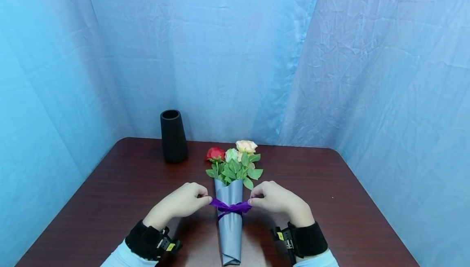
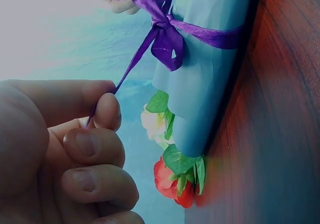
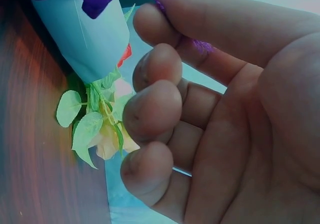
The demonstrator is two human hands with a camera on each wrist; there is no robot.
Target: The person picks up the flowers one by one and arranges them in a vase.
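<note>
A small bouquet (image 1: 233, 162) of red, white and peach roses with green leaves lies on the table in a grey paper cone (image 1: 229, 226). A purple ribbon (image 1: 230, 207) is tied round the cone's middle. My left hand (image 1: 183, 201) pinches the ribbon's left end between thumb and forefinger (image 2: 107, 109). On the other side my right hand (image 1: 277, 198) pinches the right end, seen as purple ribbon (image 3: 202, 46) under the thumb in the right wrist view. Both ends are pulled taut sideways from the knot (image 2: 167, 34).
A black tapered vase (image 1: 173, 136) stands upright at the back left of the dark wooden table (image 1: 110, 201). Blue cloth (image 1: 235, 55) hangs behind and on both sides. Black wrist straps sit on both forearms.
</note>
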